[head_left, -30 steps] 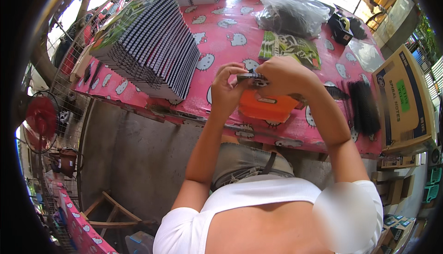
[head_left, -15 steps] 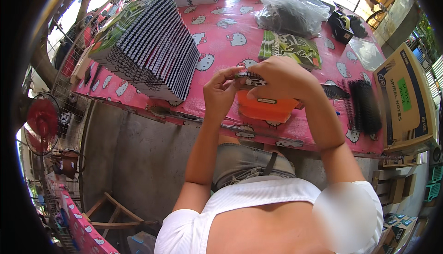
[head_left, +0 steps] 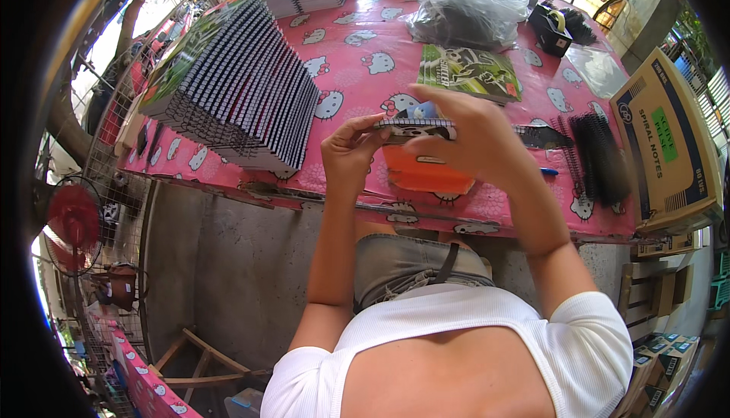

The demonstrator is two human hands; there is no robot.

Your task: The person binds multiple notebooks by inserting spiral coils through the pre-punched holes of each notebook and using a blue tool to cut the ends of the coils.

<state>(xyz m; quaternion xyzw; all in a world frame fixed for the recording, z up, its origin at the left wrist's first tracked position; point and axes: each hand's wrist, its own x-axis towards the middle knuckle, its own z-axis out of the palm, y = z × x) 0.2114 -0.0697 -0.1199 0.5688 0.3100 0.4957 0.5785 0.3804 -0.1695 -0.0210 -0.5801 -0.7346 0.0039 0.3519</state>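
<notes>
My left hand (head_left: pixel 351 148) pinches the left end of a thin notebook (head_left: pixel 420 131), held edge-on with a row of binding along its upper edge. Around its right end is my right hand (head_left: pixel 479 137), slightly blurred, fingers stretched and thumb apart. Just below the notebook an orange block-like thing (head_left: pixel 430 173) with a small slot-shaped plate lies on the table; my hands partly cover it. Beyond my hands rests a short stack of green-covered notebooks (head_left: pixel 471 74). A tall pile of spiral-bound notebooks (head_left: pixel 236 87) stands to the left.
Black spiral coils (head_left: pixel 601 159) lie at the right, near a blue pen (head_left: pixel 549 172) and a large cardboard box (head_left: pixel 665 140). Farther back sit a clear plastic bag (head_left: pixel 464 15) with dark contents and a black tape dispenser (head_left: pixel 550 32). The pink tablecloth (head_left: pixel 357 182) covers the table.
My right hand has opened away from the notebook, its fingers spreading, so more of the bound edge shows. My left hand still pinches the left end. The whole view has shifted slightly.
</notes>
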